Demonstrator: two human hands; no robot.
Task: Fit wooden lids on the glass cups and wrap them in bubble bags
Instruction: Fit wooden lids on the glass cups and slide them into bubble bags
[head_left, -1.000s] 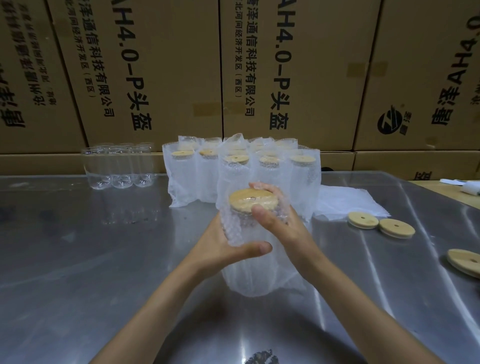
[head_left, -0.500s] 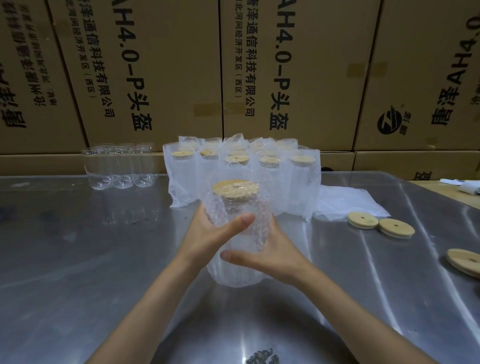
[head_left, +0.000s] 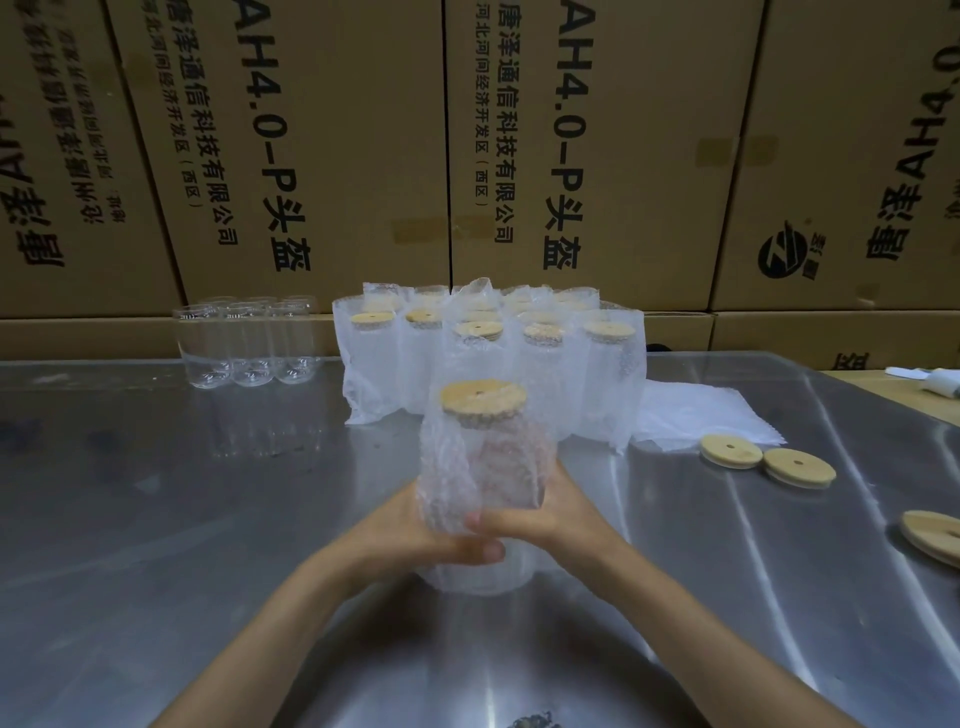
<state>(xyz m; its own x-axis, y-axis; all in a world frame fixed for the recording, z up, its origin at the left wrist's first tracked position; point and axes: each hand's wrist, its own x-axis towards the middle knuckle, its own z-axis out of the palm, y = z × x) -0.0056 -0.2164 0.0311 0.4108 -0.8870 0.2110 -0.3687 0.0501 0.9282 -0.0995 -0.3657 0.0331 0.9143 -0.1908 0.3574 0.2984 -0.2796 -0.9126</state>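
Both hands, left (head_left: 400, 530) and right (head_left: 556, 512), curled low round bagged cup (head_left: 480, 483), in front of wrapped batch (head_left: 488, 353). Probably fragile and slippery under soft bubble film; best gripped round the body, not by lid (head_left: 483, 397)

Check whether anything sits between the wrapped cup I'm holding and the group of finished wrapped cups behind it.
Nothing visible does. Both hands hold the wrapped cup directly in front of the finished wrapped cups, with only bare steel table between. The loose lids lie off to the right.

Glossy steel table (head_left: 156, 519), matt wood lid (head_left: 483, 397), clear bubble-plastic bag (head_left: 457, 467), clear glass cups (head_left: 249, 338), matt cardboard boxes (head_left: 322, 156).
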